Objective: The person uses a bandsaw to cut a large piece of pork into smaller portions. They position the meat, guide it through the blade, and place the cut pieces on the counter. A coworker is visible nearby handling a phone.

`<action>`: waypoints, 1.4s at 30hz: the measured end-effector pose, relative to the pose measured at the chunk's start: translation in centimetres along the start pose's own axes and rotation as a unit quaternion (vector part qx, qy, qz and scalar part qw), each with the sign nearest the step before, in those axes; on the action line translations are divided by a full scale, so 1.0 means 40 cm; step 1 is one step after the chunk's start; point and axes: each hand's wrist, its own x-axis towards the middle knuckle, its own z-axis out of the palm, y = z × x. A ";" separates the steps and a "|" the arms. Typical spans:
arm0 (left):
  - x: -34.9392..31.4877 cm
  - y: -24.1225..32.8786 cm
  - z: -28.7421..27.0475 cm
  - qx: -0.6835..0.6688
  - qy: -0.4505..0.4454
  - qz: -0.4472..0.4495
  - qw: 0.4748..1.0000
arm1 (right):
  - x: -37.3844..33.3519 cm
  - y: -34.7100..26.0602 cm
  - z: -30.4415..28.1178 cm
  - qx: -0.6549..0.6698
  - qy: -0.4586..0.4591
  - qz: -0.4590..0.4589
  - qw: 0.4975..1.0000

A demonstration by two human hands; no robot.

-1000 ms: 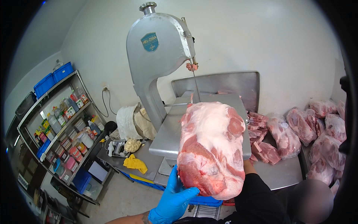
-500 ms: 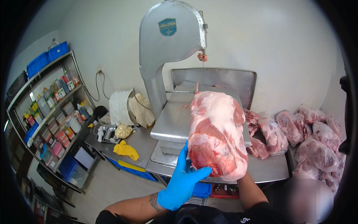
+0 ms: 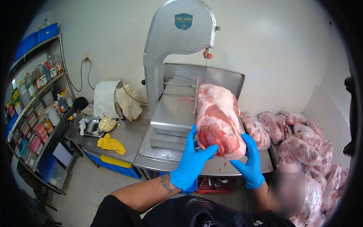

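Observation:
A large raw slab of meat (image 3: 219,113), pink-red with thick pale fat, lies lengthwise on the right part of the band saw's steel table (image 3: 172,115). Its far end is close to the thin vertical blade (image 3: 205,68), beside an upright guide plate; whether they touch I cannot tell. My left hand (image 3: 191,162), in a blue glove, clasps the near left end, thumb on the cut face. The gloved right hand (image 3: 251,162) presses against the near right side, fingers along the meat and thumb under its lower edge. Meat scraps (image 3: 208,54) cling to the upper blade guide.
Plastic-wrapped meat pieces (image 3: 306,140) are heaped at the right. On the left side table are a yellow cloth (image 3: 111,144), metal parts (image 3: 90,126) and a cloth-draped container (image 3: 106,100). A shelf rack (image 3: 62,56) with bottles stands far left; a red crate (image 3: 213,186) sits below.
My right hand has come out from beneath the meat to its near right side. The meat's near end has swung left and lies lower on the table. The whole view has shifted.

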 end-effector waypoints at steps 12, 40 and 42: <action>0.042 -0.042 -0.043 0.193 -0.012 0.119 0.974 | 0.024 0.020 -0.006 0.036 -0.019 0.043 0.998; 0.347 0.163 -0.383 0.672 0.168 0.038 0.720 | 0.083 0.033 0.006 -0.064 0.000 0.028 0.998; 0.345 0.166 -0.384 0.681 0.172 0.028 0.711 | 0.088 0.035 0.008 -0.059 0.001 0.028 0.998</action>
